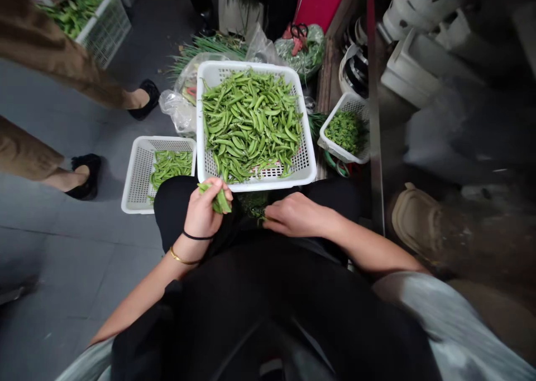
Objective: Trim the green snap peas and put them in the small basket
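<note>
My left hand (pixel 201 212) is closed around a few green pea pods (pixel 221 203), just below the near rim of a large white basket (pixel 313 166). That basket is heaped with pea pods (pixel 251 118). To its right, over my lap, my right hand (pixel 298 215) has its fingers pressed together; whatever they hold is too small or hidden to make out. Dark green trimmings (pixel 254 206) lie low between my knees, beside the right fingertips. A smaller white basket (pixel 133 182) on the floor at left holds more pods (pixel 172 166).
At right stands a small white basket (pixel 327 142) of leafy greens (pixel 344 131). Behind the large basket lie green stalks (pixel 209 48) and a bag of greens (pixel 307 57) with scissors (pixel 298 30) on top. Another person's legs (pixel 62 51) are at left; a metal edge (pixel 376 146) runs along the right.
</note>
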A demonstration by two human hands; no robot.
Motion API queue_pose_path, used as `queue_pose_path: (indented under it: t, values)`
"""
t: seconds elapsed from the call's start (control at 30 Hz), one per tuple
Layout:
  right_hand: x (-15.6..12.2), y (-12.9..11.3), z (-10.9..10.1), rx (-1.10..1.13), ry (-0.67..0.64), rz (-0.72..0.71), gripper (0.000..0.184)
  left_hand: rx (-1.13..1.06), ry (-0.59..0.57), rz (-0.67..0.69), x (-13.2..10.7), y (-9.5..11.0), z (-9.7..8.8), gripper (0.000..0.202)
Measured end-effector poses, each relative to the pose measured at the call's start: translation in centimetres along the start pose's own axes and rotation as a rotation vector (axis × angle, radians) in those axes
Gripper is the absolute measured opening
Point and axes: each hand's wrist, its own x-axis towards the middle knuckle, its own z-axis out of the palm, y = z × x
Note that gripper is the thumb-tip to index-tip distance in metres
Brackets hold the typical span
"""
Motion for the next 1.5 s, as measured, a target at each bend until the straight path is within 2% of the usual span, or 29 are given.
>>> queue_pose_path:
  t: [0.07, 0.1, 0.13, 0.2, 0.27, 0.37, 0.43, 0.5, 0.57, 0.63, 0.67, 0.73, 0.8, 0.9, 1.0, 1.07, 1.17, 1.23, 1.27, 1.3, 1.37, 1.43, 1.5]
  values:
    - [0.2, 2.5, -1.2, 0.125, -0.123, 0.031, 0.034, -0.085, -0.092, -0.128, 0.5, 0.4, -0.8, 0.022]
    - [0.8, 4.0, -1.7, 0.155, -0.086, 0.112, 0.036, -0.119, -0.143, -0.186, 0.7, 0.5, -1.0, 0.022]
    - [1.9, 5.4, -2.0, 0.151, 0.013, 0.220, 0.036, -0.146, -0.191, -0.231, 0.7, 0.4, -1.1, 0.021]
    - [5.1, 8.1, -2.0, 0.031, 0.293, 0.453, 0.037, -0.186, -0.267, -0.281, 0.6, 0.2, -0.8, 0.020]
    - [8.9, 10.4, -1.3, -0.050, 0.354, 0.589, 0.042, -0.176, -0.315, -0.308, 0.3, -0.1, -0.4, 0.019]
    - [13.1, 12.6, -0.4, -0.054, 0.326, 0.703, 0.034, -0.078, -0.283, -0.306, -0.1, -0.3, -0.1, 0.018]
    - [13.5, 13.3, -0.3, 0.004, 0.373, 0.716, 0.023, -0.031, -0.238, -0.280, -0.1, -0.3, -0.4, 0.015]
    - [12.2, 13.1, -0.7, 0.166, 0.458, 0.662, 0.017, 0.000, -0.194, -0.232, 0.2, -0.2, -0.7, 0.016]
    - [9.7, 11.7, -1.0, 0.483, 0.469, 0.560, 0.016, 0.043, -0.143, -0.179, 0.4, -0.2, -0.8, 0.020]
    - [7.2, 9.4, -0.9, 0.867, 0.367, 0.421, 0.021, 0.091, -0.146, -0.171, 0.7, -0.4, -0.4, 0.025]
    - [6.2, 7.9, -0.6, 1.023, 0.298, 0.334, 0.024, 0.117, -0.188, -0.191, 0.7, -0.5, -0.2, 0.026]
    - [4.7, 5.1, 0.4, 1.176, 0.199, 0.172, 0.029, 0.178, -0.304, -0.235, 0.6, -0.9, 0.5, 0.027]
    - [3.8, 2.9, 1.5, 1.092, 0.267, 0.130, 0.030, 0.221, -0.348, -0.232, 0.3, -1.1, 1.0, 0.026]
    - [2.8, 1.0, 2.7, 0.650, 0.468, 0.124, 0.029, 0.182, -0.226, -0.177, -0.2, -1.3, 1.3, 0.026]
    - [1.8, 0.1, 3.2, 0.241, 0.469, 0.027, 0.027, 0.135, -0.138, -0.158, -0.7, -1.4, 1.2, 0.026]
    - [1.5, -0.2, 3.2, 0.123, 0.433, -0.031, 0.034, 0.158, -0.128, -0.146, -0.9, -1.4, 1.1, 0.026]
    - [1.3, -0.4, 2.8, 0.255, 0.312, -0.209, 0.031, 0.216, -0.236, -0.196, -1.2, -1.4, 0.7, 0.028]
    - [1.0, -0.2, 2.4, 0.467, 0.203, -0.332, 0.026, 0.256, -0.401, -0.293, -1.3, -1.3, 0.3, 0.029]
    - [0.7, 0.1, 2.0, 0.570, 0.164, -0.348, 0.024, 0.271, -0.477, -0.342, -1.4, -1.2, 0.0, 0.029]
    - [0.3, 0.6, 1.7, 0.660, 0.147, -0.327, 0.024, 0.282, -0.533, -0.380, -1.4, -1.0, -0.3, 0.029]
    - [-1.0, 1.9, 0.7, 0.792, 0.183, -0.185, 0.024, 0.277, -0.582, -0.434, -1.3, -0.8, -0.9, 0.029]
    - [-2.5, 3.5, -0.2, 0.847, 0.289, 0.017, 0.026, 0.249, -0.590, -0.476, -1.2, -0.7, -1.4, 0.028]
    - [-3.8, 4.6, -1.0, 0.777, 0.409, 0.180, 0.028, 0.224, -0.597, -0.499, -1.1, -0.7, -1.8, 0.026]
